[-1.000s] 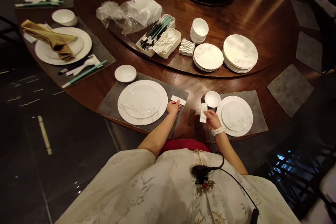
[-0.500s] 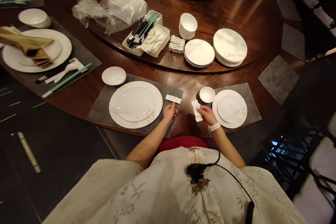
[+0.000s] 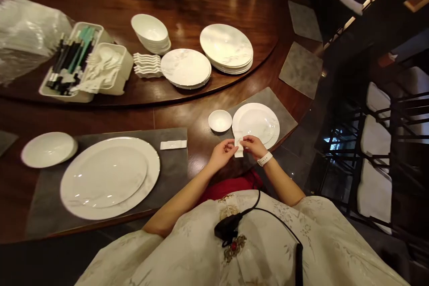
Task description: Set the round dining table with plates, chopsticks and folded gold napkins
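In front of me, both hands meet at a white chopstick rest [image 3: 239,153]. My right hand [image 3: 254,146], with a white watch strap at the wrist, pinches its right side. The fingers of my left hand [image 3: 223,155] are closed on its left edge. Just beyond my hands is a white plate [image 3: 274,130] with a smaller plate [image 3: 256,121] on it, and a small white bowl [image 3: 220,120] stands to its left. Another chopstick rest [image 3: 173,144] lies on the grey placemat [image 3: 174,174] at left, beside a large plate [image 3: 154,165] with a smaller one on top.
On the raised round turntable stand stacked bowls [image 3: 150,31], plate stacks [image 3: 186,68] [image 3: 226,44], piled chopstick rests [image 3: 147,65], a box of chopsticks [image 3: 69,65] and a box of spoons [image 3: 106,65]. A plastic bag [image 3: 31,27] lies at left. Chairs [image 3: 374,165] stand at right.
My view has turned to the right. My left hand has moved from beside the lying chopstick rest to the one in my right hand, and now both hands hold it.
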Motion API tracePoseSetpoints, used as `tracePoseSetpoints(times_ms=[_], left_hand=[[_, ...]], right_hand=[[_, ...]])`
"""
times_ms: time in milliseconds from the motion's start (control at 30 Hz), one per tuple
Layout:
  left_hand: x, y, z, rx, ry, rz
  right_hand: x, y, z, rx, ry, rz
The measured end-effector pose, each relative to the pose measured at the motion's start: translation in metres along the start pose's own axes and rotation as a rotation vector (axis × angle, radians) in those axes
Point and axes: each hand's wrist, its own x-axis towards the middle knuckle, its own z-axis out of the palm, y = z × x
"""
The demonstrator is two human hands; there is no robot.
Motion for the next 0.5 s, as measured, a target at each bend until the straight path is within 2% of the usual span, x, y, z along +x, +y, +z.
tracePoseSetpoints(times_ms=[67, 167, 267, 367, 500], left_hand=[[0.013, -0.003, 0.022, 0.014, 0.012, 0.001], [0.028, -0.012, 0.049, 0.071, 0.100, -0.034], [0.033, -0.024, 0.067, 0.156, 0.134, -0.104], [0.026, -0.036, 0.075, 0.208, 0.154, -0.163], [0.011, -0.049, 0.073, 0.217, 0.235, -0.201]], right_hand=[[0.015, -0.011, -0.041, 0.051, 0.054, 0.009], [0.051, -0.039, -0.103, 0.130, 0.218, -0.001], [0.098, -0.074, -0.151, 0.188, 0.338, -0.060], [0.148, -0.101, -0.174, 0.187, 0.388, -0.130], [0.205, -0.115, -0.178, 0.172, 0.398, -0.194]])
